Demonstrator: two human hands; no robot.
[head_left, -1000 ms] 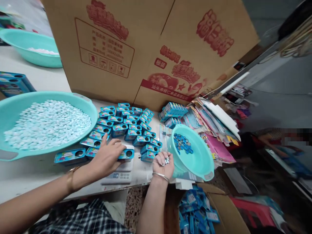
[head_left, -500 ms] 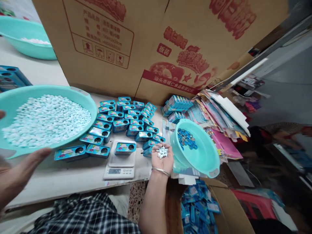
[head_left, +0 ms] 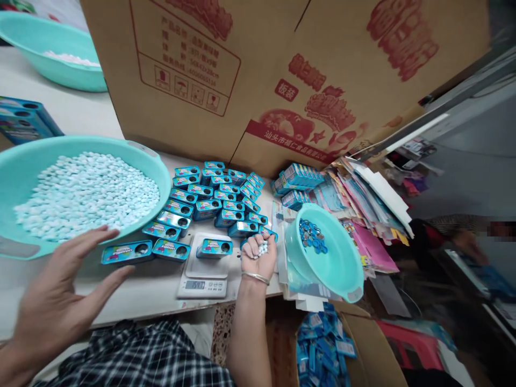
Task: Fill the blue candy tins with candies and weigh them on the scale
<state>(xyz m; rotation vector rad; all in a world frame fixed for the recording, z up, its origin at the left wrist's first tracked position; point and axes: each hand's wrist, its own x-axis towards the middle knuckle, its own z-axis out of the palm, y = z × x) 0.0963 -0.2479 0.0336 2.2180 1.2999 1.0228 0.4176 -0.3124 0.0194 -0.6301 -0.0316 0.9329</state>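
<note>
My right hand (head_left: 258, 257) is palm up with curled fingers, cupping a small heap of pale blue candies (head_left: 263, 248). Just left of it, a blue tin (head_left: 214, 248) with a round hole in its top sits on a white kitchen scale (head_left: 193, 290). My left hand (head_left: 74, 287), fingers stretched and thumb apart, is empty in front of a big turquoise basin (head_left: 163, 174). Pale blue and white candies (head_left: 92, 193) are heaped in that basin. Several more blue tins (head_left: 177, 208) stand in rows behind the scale.
A smaller turquoise basin (head_left: 342, 269) holding blue round caps (head_left: 311, 236) stands to the right. Large cardboard cartons (head_left: 226, 48) wall off the back. Stacked coloured card sheets (head_left: 363, 188) lie at the right edge; below is an open box of blue packs (head_left: 324, 344).
My left hand has moved right from the basin's side to its front edge. The right hand has moved slightly left, its fingers curling over the candies. The scale's digits differ.
</note>
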